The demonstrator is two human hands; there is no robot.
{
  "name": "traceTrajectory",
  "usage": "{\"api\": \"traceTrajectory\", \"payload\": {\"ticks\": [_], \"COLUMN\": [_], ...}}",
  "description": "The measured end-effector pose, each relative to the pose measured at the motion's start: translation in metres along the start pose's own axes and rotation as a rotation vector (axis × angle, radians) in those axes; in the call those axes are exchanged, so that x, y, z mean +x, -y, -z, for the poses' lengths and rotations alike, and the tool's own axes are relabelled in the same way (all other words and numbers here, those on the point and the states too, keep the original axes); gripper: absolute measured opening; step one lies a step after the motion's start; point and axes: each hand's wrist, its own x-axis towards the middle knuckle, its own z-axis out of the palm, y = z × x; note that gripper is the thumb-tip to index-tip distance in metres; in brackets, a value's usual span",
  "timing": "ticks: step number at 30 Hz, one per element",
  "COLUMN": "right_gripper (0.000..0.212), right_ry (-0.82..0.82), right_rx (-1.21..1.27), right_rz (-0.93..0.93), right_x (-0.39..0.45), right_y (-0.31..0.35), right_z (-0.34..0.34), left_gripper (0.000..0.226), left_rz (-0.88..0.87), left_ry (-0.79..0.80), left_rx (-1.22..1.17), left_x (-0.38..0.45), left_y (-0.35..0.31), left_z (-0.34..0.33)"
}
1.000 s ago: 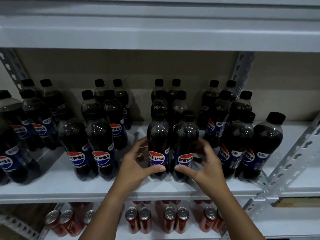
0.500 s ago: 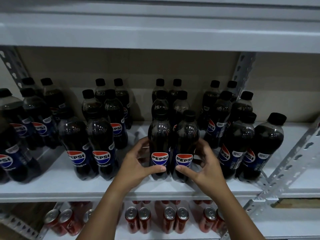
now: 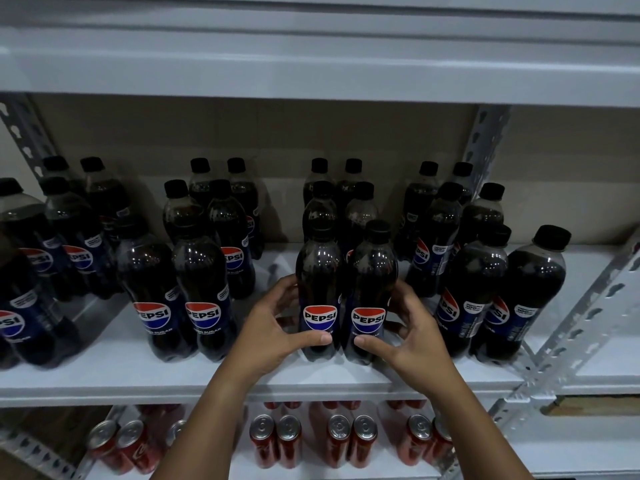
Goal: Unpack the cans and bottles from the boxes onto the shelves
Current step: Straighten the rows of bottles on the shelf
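Observation:
Two dark Pepsi bottles stand side by side at the front middle of the white shelf [image 3: 242,375]. My left hand [image 3: 273,327] curls round the left bottle [image 3: 320,292], thumb across its lower front. My right hand [image 3: 408,334] curls round the right bottle [image 3: 370,299] in the same way. Both labels face me. Behind this pair, more bottles stand in a double row running to the back.
Other double rows of Pepsi bottles stand to the left [image 3: 180,292] and right [image 3: 498,292]. Red cans [image 3: 277,441] line the shelf below. A perforated steel upright [image 3: 571,334] slants at the right; the upper shelf [image 3: 311,64] hangs close overhead.
Both bottles have been turned in my hands, so their Pepsi labels now face straight forward. The hands stay in place around them.

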Motion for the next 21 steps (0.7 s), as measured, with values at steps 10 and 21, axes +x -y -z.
{"api": "traceTrajectory", "payload": {"ticks": [10,21], "right_gripper": [0.096,0.097], "right_ry": [0.02,0.03], "right_rx": [0.041,0.04], "right_rz": [-0.006,-0.008], "right_x": [0.0022,0.0011], "right_y": [-0.0043,-0.0033], "right_z": [0.0011,0.0022], "left_gripper": [0.088,0.088], "left_rz": [-0.016,-0.018], "left_ry": [0.01,-0.004], "left_rx": [0.02,0.046], "left_x": [-0.0011,-0.0031], "left_y": [0.0055,0.0085], "left_z": [0.002,0.0008]}}
